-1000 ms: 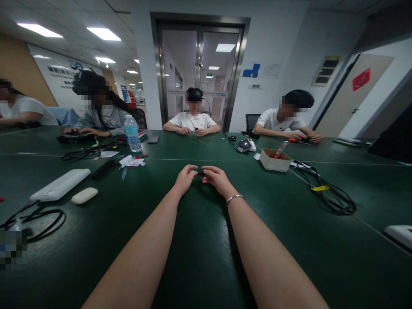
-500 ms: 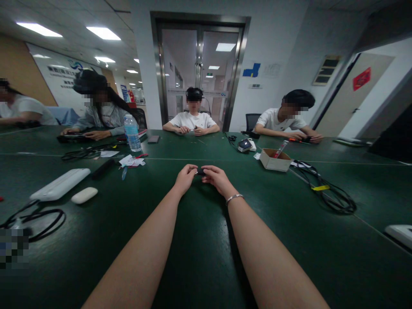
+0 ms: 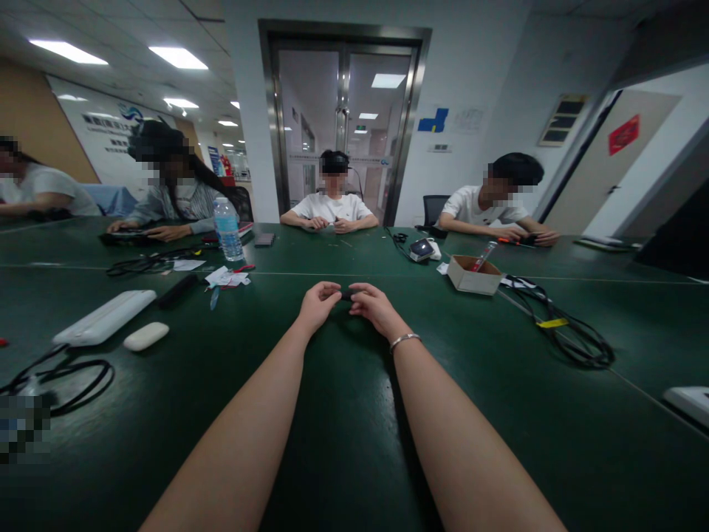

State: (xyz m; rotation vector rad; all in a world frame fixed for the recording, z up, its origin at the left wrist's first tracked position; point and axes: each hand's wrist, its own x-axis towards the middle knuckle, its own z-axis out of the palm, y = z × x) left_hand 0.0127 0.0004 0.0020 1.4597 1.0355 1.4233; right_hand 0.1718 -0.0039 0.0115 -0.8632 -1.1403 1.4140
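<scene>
Entry, table (image 3: 354, 443), dark green, as we see it from our seat.

1. Our left hand (image 3: 317, 304): forearm stretched forward over the table, fingers curled inward. The grip is pinched on the left end of a small black object (image 3: 347, 295).
2. Our right hand (image 3: 375, 307): forearm likewise stretched forward, silver bracelet (image 3: 404, 340) at the wrist. The grip is clenched on the right end of the same object, with the fingertips meeting those of the left.
3. Small black object: held between our two hands, straight ahead of us, low over the middle of the table. We cannot tell whether it touches the surface, and it is too small for us to make out further.
4. To our left, well apart from the hands: long white device (image 3: 105, 316), with a white oval piece (image 3: 145, 336) just beside it and a coil of black cable (image 3: 60, 377) nearer to us.
5. Further left and ahead: black bar (image 3: 177, 290), paper scraps (image 3: 227, 278), and an upright water bottle (image 3: 227, 229) behind them.
6. To our right: open cardboard box (image 3: 472, 275) with a red-tipped tool standing tilted in it, and a bundle of black cables (image 3: 570, 334) with a yellow tag nearer the table edge.
7. Far side: several people seated, their hands on the table, well apart from ours.
</scene>
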